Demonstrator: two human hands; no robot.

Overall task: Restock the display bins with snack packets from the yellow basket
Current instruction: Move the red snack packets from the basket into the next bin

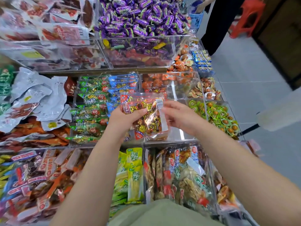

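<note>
I hold a clear snack bag (pixel 147 117) full of gold-wrapped pieces, with red corners and a barcode label, above a clear acrylic bin (pixel 182 95) in the middle row. My left hand (pixel 125 117) grips the bag's left side, thumb across the front. My right hand (pixel 179 117) is at the bag's right edge with its fingers curled by the white strip. The bin under the bag is mostly bare, with a similar packet (pixel 161 137) at its near end. The yellow basket is not in view.
Acrylic bins on stepped shelves surround it: purple candies (pixel 140 18) at the back, green and blue packets (pixel 96 101) to the left, yellow-green packets (pixel 133 173) in front. Small round snacks (pixel 218 115) lie to the right. A person in dark clothes (pixel 219 26) stands by a red stool (pixel 247 17).
</note>
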